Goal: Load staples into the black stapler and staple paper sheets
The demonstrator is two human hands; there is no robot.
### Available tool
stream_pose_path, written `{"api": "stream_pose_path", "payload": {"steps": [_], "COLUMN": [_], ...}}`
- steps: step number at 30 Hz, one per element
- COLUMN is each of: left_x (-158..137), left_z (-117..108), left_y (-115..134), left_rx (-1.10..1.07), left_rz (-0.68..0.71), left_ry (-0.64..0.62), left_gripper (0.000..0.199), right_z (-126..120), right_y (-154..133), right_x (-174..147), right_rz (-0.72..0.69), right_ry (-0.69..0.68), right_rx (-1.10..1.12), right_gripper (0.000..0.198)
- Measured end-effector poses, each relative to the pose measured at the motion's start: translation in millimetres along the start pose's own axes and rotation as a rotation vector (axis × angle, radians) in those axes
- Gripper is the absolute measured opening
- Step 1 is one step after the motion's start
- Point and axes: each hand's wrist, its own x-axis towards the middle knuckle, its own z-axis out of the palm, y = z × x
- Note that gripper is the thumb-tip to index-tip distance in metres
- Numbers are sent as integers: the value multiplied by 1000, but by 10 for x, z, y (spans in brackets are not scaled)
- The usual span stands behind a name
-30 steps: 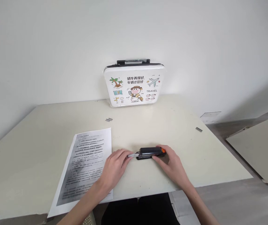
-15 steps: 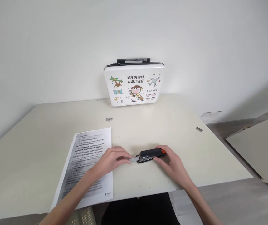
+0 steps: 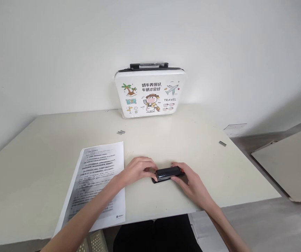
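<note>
A black stapler [image 3: 168, 172] lies on the table in front of me, its long side running left to right. My right hand [image 3: 192, 182] grips its right end, thumb on the near side and fingers behind, partly covering an orange-red piece there. At the opposite end, the curled fingers and thumb of my left hand [image 3: 139, 168] press against the stapler's tip. No metal tray sticks out of that tip now. Printed sheets of paper [image 3: 97, 178] lie on the left, partly under my left forearm.
A white cartoon-printed case [image 3: 150, 92] with a black handle leans against the wall at the back. Short staple strips [image 3: 121, 132] lie mid-table, and another staple strip [image 3: 222, 143] sits near the right edge of the table [image 3: 203, 129].
My left hand has moved right, and the metal tray that stuck out of the stapler's left end has gone inside. My right hand keeps its hold on the stapler.
</note>
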Motion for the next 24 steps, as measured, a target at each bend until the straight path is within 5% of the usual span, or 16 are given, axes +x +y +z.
{"api": "stream_pose_path", "payload": {"steps": [9, 13, 17, 24], "left_x": [-192, -490, -820, -881], "left_z": [9, -160, -468, -855], "left_y": [114, 132, -88, -627], "left_rx": [191, 384, 585, 771], "left_rz": [11, -86, -326, -550], "left_ry": [100, 316, 511, 485], "left_gripper": [32, 23, 30, 35], "right_z": [11, 7, 6, 5], "right_y": [-35, -84, -114, -142], "right_x": [-14, -18, -22, -30], "right_rz": [68, 102, 118, 130], "right_ry": [6, 10, 27, 27], "right_rx": [20, 23, 14, 23], "right_gripper": [29, 29, 32, 32]}}
